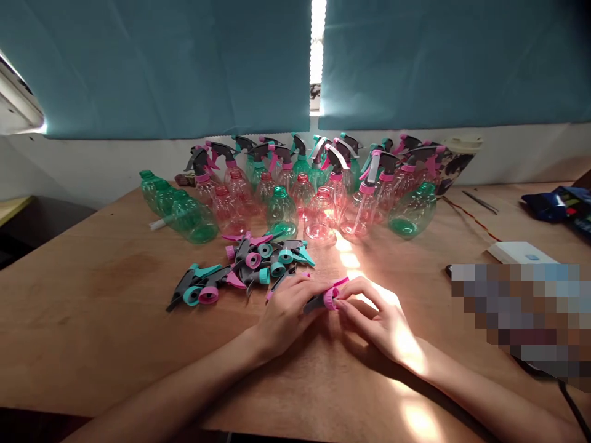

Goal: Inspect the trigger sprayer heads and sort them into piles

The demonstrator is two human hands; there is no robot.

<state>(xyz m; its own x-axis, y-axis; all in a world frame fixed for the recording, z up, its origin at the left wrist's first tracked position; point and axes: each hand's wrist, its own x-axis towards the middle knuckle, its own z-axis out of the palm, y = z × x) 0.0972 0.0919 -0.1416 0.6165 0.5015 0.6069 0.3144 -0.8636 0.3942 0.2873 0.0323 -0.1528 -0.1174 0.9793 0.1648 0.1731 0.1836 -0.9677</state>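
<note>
Both my hands rest on the wooden table around one spray trigger head, grey with a pink collar and pink lever. My left hand grips its grey body, fingers curled. My right hand pinches the pink collar end with its fingertips. Just beyond my left hand lies a pile of loose trigger heads in grey, pink and teal. Farther back stand several pink bottles and green bottles, some open-necked, and some bottles with fitted sprayers.
Green bottles lie on their sides at the back left. A white box and a blurred patch sit at the right, with a blue object behind. Teal curtains hang over the window; sunlight streaks across the table.
</note>
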